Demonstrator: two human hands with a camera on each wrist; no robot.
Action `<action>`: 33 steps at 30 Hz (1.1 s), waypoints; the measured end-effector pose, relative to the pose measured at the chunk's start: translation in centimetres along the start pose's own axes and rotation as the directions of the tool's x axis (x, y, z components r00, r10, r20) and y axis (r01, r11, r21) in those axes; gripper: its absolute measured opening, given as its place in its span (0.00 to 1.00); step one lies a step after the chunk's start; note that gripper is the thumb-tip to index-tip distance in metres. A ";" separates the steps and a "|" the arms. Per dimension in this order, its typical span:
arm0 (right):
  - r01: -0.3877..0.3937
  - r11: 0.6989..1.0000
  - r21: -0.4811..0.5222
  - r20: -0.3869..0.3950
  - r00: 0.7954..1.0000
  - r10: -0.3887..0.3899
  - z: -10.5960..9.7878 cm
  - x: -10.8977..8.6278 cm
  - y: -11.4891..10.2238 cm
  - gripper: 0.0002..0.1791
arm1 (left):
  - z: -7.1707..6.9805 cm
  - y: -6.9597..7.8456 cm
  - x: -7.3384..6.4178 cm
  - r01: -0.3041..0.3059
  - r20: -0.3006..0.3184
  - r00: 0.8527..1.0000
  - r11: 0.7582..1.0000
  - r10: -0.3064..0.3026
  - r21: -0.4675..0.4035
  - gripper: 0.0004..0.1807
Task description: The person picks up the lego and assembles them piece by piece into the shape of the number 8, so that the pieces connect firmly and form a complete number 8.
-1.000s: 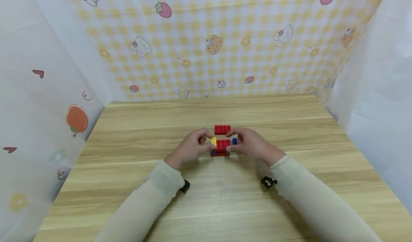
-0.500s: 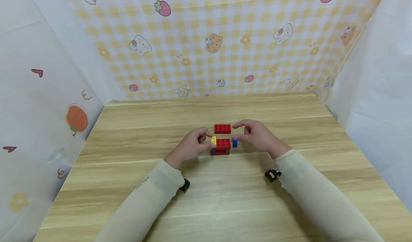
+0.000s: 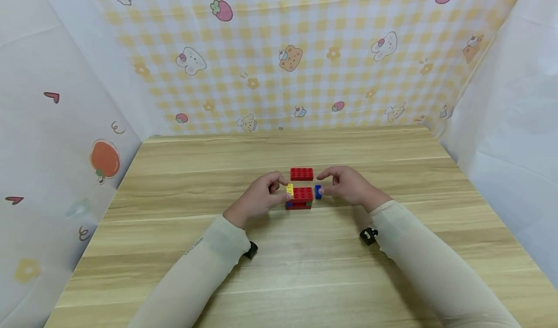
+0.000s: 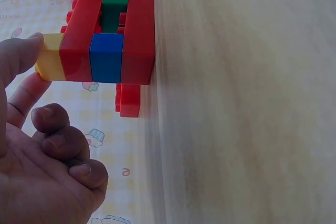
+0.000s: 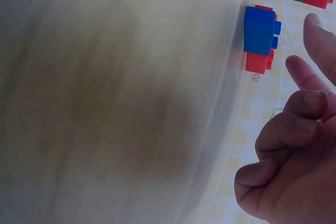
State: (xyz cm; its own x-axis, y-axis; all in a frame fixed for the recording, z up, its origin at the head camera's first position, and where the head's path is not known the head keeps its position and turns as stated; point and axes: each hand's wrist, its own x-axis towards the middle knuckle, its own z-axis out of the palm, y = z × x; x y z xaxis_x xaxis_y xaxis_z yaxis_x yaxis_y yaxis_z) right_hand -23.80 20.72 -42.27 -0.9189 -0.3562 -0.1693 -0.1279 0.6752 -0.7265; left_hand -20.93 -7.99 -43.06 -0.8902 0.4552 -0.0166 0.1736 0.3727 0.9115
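A stack of toy building bricks stands mid-table in the head view. The left wrist view shows its lower red brick (image 4: 139, 38), a blue brick (image 4: 106, 59) and a green brick (image 4: 112, 11) as supports, and an upper red brick (image 4: 80, 40). On the stack's left end sits a yellow brick (image 4: 52, 59), pinched between thumb and index finger of my left hand (image 3: 261, 197). My right hand (image 3: 348, 187) hovers by a separate small blue brick (image 5: 259, 30), thumb and index finger spread apart with nothing between them. Its other fingers are curled.
Behind the stack, a loose red brick (image 3: 302, 174) lies on the wooden table (image 3: 279, 270). A checked cloth (image 3: 261, 52) hangs along the table's back edge, with white sheets at both sides. Each wrist wears a black camera band.
My right hand has moved from the stack's right end out to the right, over the small blue brick. The left hand has kept its pinch on the yellow brick.
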 end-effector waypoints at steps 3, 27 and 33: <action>-0.007 1.000 -0.029 0.013 1.000 0.007 0.1 0.2 0.0 0.20 | 0.0 0.0 0.0 0.005 -0.003 1.000 1.000 -0.005 0.002 0.08; -0.072 0.985 -0.160 0.068 0.994 0.084 0.7 1.0 -0.1 0.20 | -0.2 -0.1 0.1 0.005 0.013 1.000 1.000 -0.004 -0.013 0.08; -0.092 0.983 -0.158 0.063 0.993 0.103 0.8 1.0 -0.5 0.19 | -0.2 0.0 0.1 0.004 0.013 1.000 1.000 -0.004 -0.003 0.08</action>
State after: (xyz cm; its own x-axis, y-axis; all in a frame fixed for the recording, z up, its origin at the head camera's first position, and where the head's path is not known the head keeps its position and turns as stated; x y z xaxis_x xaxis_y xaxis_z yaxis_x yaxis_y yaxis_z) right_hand -24.34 19.55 -42.59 -0.9019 -0.3249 -0.2847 -0.1001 0.7984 -0.5938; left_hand -21.07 -8.12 -42.96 -0.8855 0.4639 -0.0259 0.1683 0.3723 0.9127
